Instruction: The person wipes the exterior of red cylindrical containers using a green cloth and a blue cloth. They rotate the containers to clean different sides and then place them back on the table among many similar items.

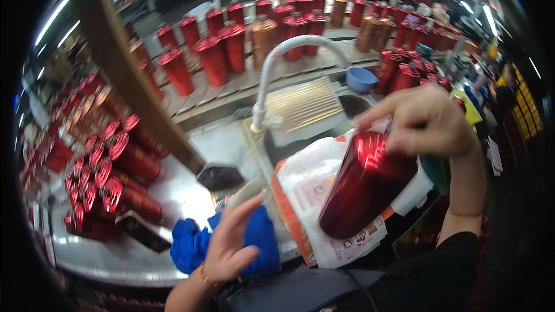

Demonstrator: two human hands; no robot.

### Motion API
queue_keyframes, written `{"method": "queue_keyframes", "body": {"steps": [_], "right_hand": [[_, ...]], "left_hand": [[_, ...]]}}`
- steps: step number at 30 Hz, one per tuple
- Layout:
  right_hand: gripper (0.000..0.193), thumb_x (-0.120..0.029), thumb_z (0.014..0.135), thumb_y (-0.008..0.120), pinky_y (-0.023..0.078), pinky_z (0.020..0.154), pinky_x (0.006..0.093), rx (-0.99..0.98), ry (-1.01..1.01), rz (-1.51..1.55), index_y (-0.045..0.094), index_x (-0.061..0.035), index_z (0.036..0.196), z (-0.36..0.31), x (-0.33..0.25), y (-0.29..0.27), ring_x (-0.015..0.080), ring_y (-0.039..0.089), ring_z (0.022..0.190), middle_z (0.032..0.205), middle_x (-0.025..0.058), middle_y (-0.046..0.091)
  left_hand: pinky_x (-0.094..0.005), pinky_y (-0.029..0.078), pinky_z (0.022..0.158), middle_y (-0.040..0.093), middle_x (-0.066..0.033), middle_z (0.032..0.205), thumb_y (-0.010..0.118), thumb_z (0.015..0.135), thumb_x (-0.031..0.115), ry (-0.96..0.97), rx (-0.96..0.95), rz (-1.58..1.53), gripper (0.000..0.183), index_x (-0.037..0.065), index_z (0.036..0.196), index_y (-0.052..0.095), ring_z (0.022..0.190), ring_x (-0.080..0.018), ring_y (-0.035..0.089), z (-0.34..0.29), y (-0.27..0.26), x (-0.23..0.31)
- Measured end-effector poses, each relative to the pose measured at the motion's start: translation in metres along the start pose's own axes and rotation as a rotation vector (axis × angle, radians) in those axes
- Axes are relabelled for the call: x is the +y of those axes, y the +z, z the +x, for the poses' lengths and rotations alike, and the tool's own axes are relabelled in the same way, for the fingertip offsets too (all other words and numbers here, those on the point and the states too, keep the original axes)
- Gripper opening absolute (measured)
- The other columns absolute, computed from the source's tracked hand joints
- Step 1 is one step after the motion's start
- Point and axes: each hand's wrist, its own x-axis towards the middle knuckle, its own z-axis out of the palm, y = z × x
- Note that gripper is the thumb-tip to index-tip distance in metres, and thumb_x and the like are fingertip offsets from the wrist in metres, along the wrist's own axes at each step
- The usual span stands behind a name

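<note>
My right hand (430, 118) grips a shiny dark red metal bottle (364, 190) by its top end. The bottle tilts, its base toward the lower left, above white printed sheets (312, 173) with an orange edge. Whether it touches the sheets I cannot tell. My left hand (231, 245) is open, thumb and fingers apart, with nothing in it. It is in front of a bundled blue cloth (263, 237) on the metal counter. A second blue cloth bundle (188, 245) lies just left of that hand.
A white curved tap (269, 81) rises over a sink with a ribbed board (303, 107) across it. Behind runs a curved conveyor of red and copper bottles (214, 60). More red bottles (130, 159) lie stacked left, near a wooden post (124, 63) and a phone (141, 231).
</note>
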Motion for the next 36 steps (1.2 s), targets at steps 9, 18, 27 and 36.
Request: {"method": "queue_keyframes", "body": {"steps": [9, 18, 27, 36], "right_hand": [[0.014, -0.013, 0.096, 0.072, 0.052, 0.084, 0.0255, -0.014, 0.156, 0.496, 0.074, 0.0015, 0.098, 0.066, 0.058, 0.135, 0.0139, 0.068, 0.091, 0.121, 0.0130, 0.070], [0.070, -0.030, 0.100, 0.072, 0.046, 0.065, 0.0243, -0.296, 0.566, 0.740, 0.040, -0.0013, 0.155, 0.051, 0.060, 0.224, 0.0064, 0.056, 0.074, 0.088, 0.0039, 0.070], [0.074, -0.029, 0.097, 0.075, 0.048, 0.069, 0.0240, -0.218, 0.569, 0.912, 0.039, -0.0023, 0.157, 0.054, 0.081, 0.240, 0.0074, 0.060, 0.086, 0.109, 0.0083, 0.071], [0.062, -0.024, 0.093, 0.077, 0.053, 0.079, 0.0285, -0.036, 0.437, 0.691, 0.054, -0.0013, 0.145, 0.043, 0.118, 0.223, 0.0127, 0.067, 0.091, 0.109, 0.0098, 0.074]], "left_hand": [[-0.0346, 0.052, 0.101, 0.056, -0.0101, 0.140, 0.077, 0.090, 0.051, -0.354, 0.044, -0.651, 0.088, 0.007, 0.153, 0.036, 0.121, -0.0177, 0.061, -0.008, 0.019, -0.013], [-0.0355, 0.046, 0.109, 0.051, -0.0124, 0.144, 0.061, 0.106, 0.031, -0.328, 0.443, -0.150, 0.068, 0.004, 0.157, 0.025, 0.129, -0.0182, 0.053, -0.022, -0.014, -0.020], [-0.0327, 0.044, 0.108, 0.050, -0.0147, 0.144, 0.055, 0.109, 0.029, -0.275, 0.387, 0.091, 0.075, -0.002, 0.161, 0.011, 0.128, -0.0192, 0.053, -0.009, -0.026, -0.021], [-0.0365, 0.045, 0.108, 0.052, -0.0218, 0.145, 0.065, 0.101, 0.022, -0.217, 0.362, 0.621, 0.088, -0.007, 0.162, 0.008, 0.125, -0.0268, 0.058, -0.004, -0.033, -0.012]]}}
